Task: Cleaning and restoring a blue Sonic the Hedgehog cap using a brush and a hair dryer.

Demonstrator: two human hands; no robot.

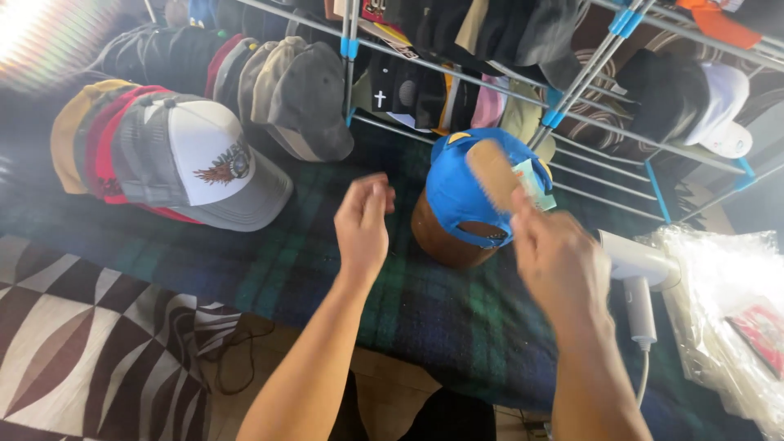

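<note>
A small rectangular tag [532,181], pale with teal and orange, is hanging on the blue cap [461,192], just above the right hand [555,257]. Clear crinkled plastic packaging [719,302] is lying far right, enclosing a red printed card [763,331].

blue cap [461,192] | on brown rounded form [433,241] | back strap facing camera | just beyond right fingertips [523,214]
</note>
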